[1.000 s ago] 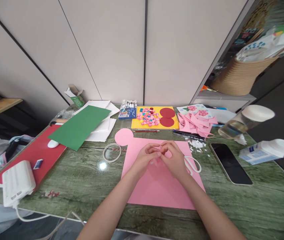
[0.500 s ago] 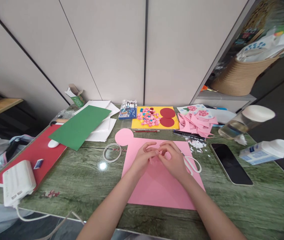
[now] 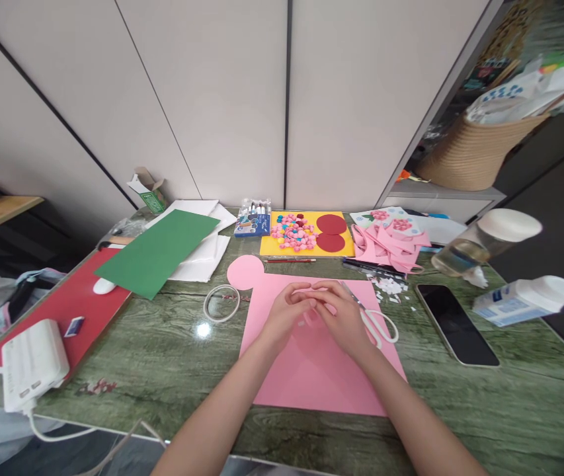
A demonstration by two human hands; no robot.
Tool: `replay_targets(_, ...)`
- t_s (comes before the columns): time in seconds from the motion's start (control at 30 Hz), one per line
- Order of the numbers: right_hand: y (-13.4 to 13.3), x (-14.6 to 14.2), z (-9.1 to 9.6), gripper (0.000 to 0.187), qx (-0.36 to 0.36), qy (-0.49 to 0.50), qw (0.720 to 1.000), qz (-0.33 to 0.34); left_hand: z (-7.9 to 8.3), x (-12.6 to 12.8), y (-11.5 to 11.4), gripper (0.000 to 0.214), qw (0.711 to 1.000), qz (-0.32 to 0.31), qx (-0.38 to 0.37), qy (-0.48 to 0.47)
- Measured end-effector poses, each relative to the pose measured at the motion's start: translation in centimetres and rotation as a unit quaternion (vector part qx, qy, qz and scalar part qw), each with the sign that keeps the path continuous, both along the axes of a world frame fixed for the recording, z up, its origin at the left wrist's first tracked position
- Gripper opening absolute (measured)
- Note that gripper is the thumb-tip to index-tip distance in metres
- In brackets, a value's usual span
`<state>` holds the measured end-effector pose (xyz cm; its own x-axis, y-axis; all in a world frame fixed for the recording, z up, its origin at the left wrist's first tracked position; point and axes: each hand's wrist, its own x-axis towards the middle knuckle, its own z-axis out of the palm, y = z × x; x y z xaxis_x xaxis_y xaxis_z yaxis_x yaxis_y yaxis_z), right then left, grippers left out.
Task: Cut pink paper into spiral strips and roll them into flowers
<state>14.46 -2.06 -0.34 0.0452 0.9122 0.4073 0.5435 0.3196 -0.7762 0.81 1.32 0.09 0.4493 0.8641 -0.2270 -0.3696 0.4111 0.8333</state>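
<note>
Pink sheet [image 3: 319, 380]; 2 hands [image 3: 345, 324] above

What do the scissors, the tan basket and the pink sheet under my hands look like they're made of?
Scissors: smooth, rounded white handles, probably plastic; slim gray blade, probably metal.
Tan basket: matte, perhaps straw or paper cord, given its ridged rows.
Pink sheet: likely matte paper or card, flat with straight edges.

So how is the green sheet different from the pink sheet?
The green sheet sits askew, while the pink sheet lies nearly square to the front of the table. The green sheet overlaps white papers and a red sheet; the pink sheet has scissors partly on it. Both look flat and plain.
</note>
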Motion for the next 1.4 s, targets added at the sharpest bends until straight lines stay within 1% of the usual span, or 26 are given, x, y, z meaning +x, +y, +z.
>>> replay_targets(0.1,0.1,0.0,0.0,0.018,-0.008,0.016,1.000,-0.025,0.1,0.1,0.0,0.041,1.000,0.007,-0.007,-0.002)
replay_targets(0.23,0.1,0.0,0.2,0.007,-0.022,0.034,0.998,-0.045,0.2,0.0,-0.1,0.042,1.000,-0.007,-0.012,0.003)
replay_targets(0.53,0.0,-0.3,0.5,0.015,-0.029,0.048,0.998,-0.034,0.2,0.1,-0.2,0.040,0.999,-0.033,-0.015,0.023)
replay_targets(0.7,0.0,-0.3,0.7,0.017,-0.027,0.038,0.999,-0.027,0.2,0.1,-0.3,0.041,0.999,-0.021,-0.022,0.026)
replay_targets(0.93,-0.2,-0.3,0.9,0.010,-0.021,0.024,0.999,-0.012,0.2,-0.1,0.0,0.042,0.999,0.003,-0.030,0.017)
replay_targets(1.2,0.0,-0.1,0.4,0.023,-0.014,0.005,0.999,0.042,0.0,-0.2,0.1,0.042,1.000,0.006,-0.020,0.001)
replay_targets(1.3,0.0,0.0,0.2,0.022,-0.016,0.007,0.999,0.038,0.0,-0.3,0.2,0.042,1.000,0.008,-0.015,0.003)
replay_targets(1.4,0.1,0.0,0.0,0.017,-0.021,0.014,1.000,0.014,0.0,-0.3,0.2,0.043,1.000,0.002,-0.010,0.000)
